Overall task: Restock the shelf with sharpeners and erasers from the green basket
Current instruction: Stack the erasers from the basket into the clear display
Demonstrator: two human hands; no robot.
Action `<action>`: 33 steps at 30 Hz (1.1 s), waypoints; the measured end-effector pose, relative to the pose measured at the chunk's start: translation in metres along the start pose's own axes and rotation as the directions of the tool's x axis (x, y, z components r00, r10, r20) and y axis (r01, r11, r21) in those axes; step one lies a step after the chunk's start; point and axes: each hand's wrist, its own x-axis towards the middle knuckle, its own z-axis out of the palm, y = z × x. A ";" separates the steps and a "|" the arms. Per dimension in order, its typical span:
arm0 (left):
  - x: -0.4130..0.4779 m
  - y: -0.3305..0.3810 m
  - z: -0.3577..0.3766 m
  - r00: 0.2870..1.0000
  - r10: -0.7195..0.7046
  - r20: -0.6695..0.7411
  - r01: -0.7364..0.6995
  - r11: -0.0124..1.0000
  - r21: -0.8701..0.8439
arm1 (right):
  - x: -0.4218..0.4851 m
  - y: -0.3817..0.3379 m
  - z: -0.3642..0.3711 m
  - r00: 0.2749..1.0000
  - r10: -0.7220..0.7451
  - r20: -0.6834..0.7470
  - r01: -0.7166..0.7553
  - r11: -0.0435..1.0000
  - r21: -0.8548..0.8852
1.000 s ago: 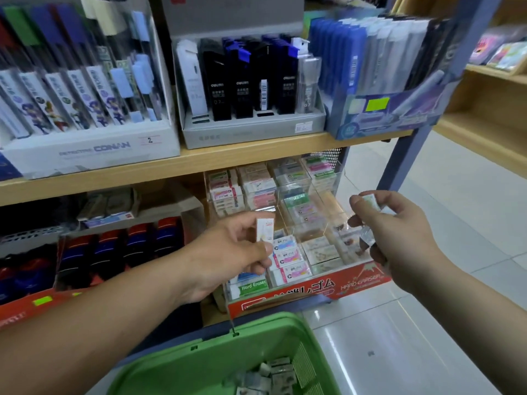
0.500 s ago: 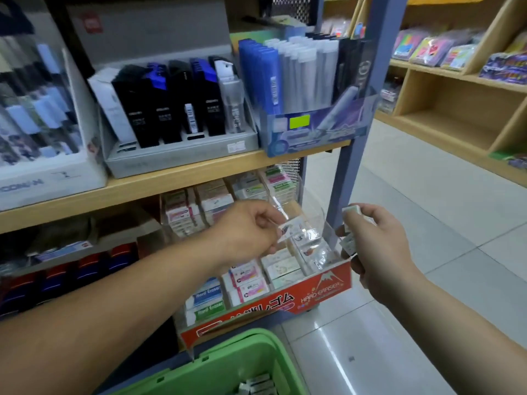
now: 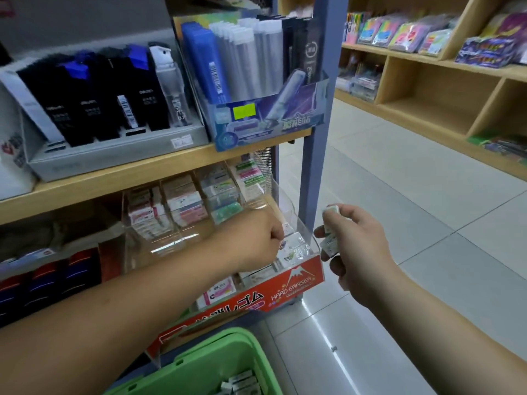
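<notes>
A clear acrylic eraser display with a red front sits on the lower shelf, its compartments holding wrapped erasers. My left hand reaches into a right-hand compartment, fingers curled at a small eraser there; whether it still grips the eraser I cannot tell. My right hand hovers just right of the display, shut on two or three small wrapped erasers. The green basket is at the bottom edge, with several small packs inside.
The wooden upper shelf carries boxes of pen refills and a blue box of cases. A blue-grey steel upright stands right of the display. Tiled floor lies to the right, with wooden shelving beyond.
My left hand carried its eraser rightward and down into a right compartment of the display. The view swung right. My right hand stayed beside the display with its erasers.
</notes>
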 end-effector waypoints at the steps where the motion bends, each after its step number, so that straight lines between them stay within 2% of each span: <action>1: -0.001 0.000 0.001 1.000 0.005 0.010 -0.005 0.999 0.037 | -0.002 -0.002 0.000 0.999 0.026 0.024 -0.026 1.000 0.014; 3: -0.003 0.001 0.002 1.000 0.016 -0.017 -0.015 0.999 0.040 | -0.007 -0.006 0.000 0.988 0.105 0.112 -0.116 0.989 0.097; 5: -0.008 0.001 0.000 0.991 0.045 -0.129 -0.053 0.997 -0.061 | -0.013 -0.009 -0.001 0.965 0.160 0.206 -0.195 0.967 0.163; 7: -0.013 0.005 -0.005 0.983 0.026 -0.181 -0.089 0.932 -0.351 | -0.017 -0.011 -0.002 0.954 0.159 0.256 -0.206 0.964 0.170; 8: -0.015 0.008 -0.008 0.990 0.013 -0.143 -0.083 0.863 -0.499 | -0.017 -0.010 -0.002 0.952 0.148 0.268 -0.195 0.968 0.159; 10: -0.019 0.014 -0.011 0.998 0.042 -0.056 -0.068 0.779 -0.623 | -0.017 -0.008 0.001 0.948 0.130 0.291 -0.175 0.976 0.132; 13: -0.022 0.013 -0.012 0.996 0.065 -0.060 -0.089 0.745 -0.661 | -0.018 -0.007 0.004 0.943 0.102 0.316 -0.135 0.987 0.086; 17: -0.027 0.005 -0.019 0.999 0.042 0.023 -0.014 0.709 -0.705 | -0.016 -0.005 0.006 0.937 0.013 0.350 -0.005 1.000 -0.023; 23: -0.034 -0.001 -0.035 0.998 -0.054 0.022 0.053 0.683 -0.728 | -0.019 -0.003 0.016 0.903 0.018 0.429 0.038 0.992 -0.122; 29: -0.054 -0.035 -0.056 0.978 -0.166 0.130 0.196 0.493 -0.847 | -0.025 -0.003 0.024 0.900 0.037 0.435 0.058 0.977 -0.203; 31: -0.064 -0.050 -0.061 0.972 -0.189 0.138 0.215 0.491 -0.844 | -0.028 -0.002 0.032 0.882 0.020 0.470 0.099 0.969 -0.227; 33: -0.074 -0.065 -0.062 0.970 -0.212 0.114 0.215 0.546 -0.810 | -0.030 0.000 0.041 0.866 0.026 0.500 0.110 0.965 -0.240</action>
